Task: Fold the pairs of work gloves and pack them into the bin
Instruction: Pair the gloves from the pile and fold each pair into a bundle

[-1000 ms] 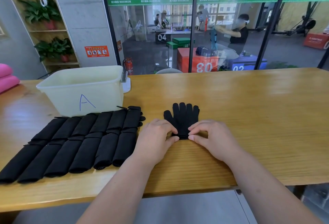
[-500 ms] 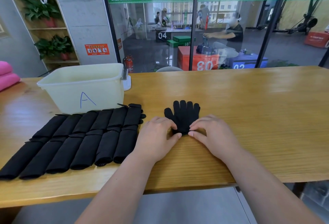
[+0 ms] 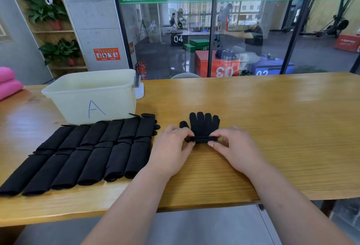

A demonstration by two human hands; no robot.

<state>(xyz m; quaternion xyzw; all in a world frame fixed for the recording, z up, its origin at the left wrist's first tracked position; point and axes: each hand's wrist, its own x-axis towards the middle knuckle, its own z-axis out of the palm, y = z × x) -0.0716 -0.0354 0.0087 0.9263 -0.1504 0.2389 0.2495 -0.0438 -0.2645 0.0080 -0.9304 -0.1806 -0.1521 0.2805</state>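
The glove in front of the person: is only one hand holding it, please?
No, both the left hand and the right hand pinch the rolled near edge of the glove.

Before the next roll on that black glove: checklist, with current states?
1. Left hand pinches the black glove at its rolled cuff: ok.
2. Right hand pinches the cuff's other end: ok.
3. Glove fingers flat on the wooden table, pointing away: ok.
4. Two gloves stacked as a pair: cannot tell.
5. Rolled gloves lie apart from the black glove: ok.
6. Bin marked A open-topped, behind the rolled gloves: ok; its contents: cannot tell.
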